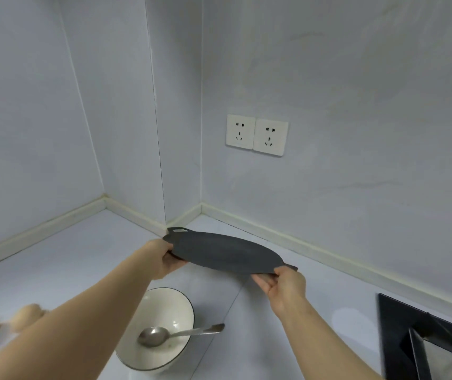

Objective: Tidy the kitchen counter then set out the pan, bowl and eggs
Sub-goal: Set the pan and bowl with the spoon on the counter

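**Flat pan held up over the corner, bowl and eggs waiting below**

Both hands are on the pan [224,253], a flat, dark griddle-type thing with little tab handles. The left hand [164,259] pinches the near-left edge, thumb on top and fingers under. The right hand [282,286] grips the edge by the right tab the same way. Makes sense to me: it's wide with no long handle, so holding opposite sides keeps it from flopping. It's off the table [68,256], tilted a bit, over the back corner below the wall sockets [256,134]. My guess is it's about to be set down there, well apart from the black hob [411,325] at the right.

The white bowl [170,303] with the dark rim sits on the table nearer the camera, just under the left forearm. There's a metal spoon [164,334] in it, scoop end inside and handle poking over the right rim. Otherwise it looks empty, maybe a few specks.

The eggs [26,315] are at the far left on the table. They're blurry and partly behind the arm, and I can make out two.
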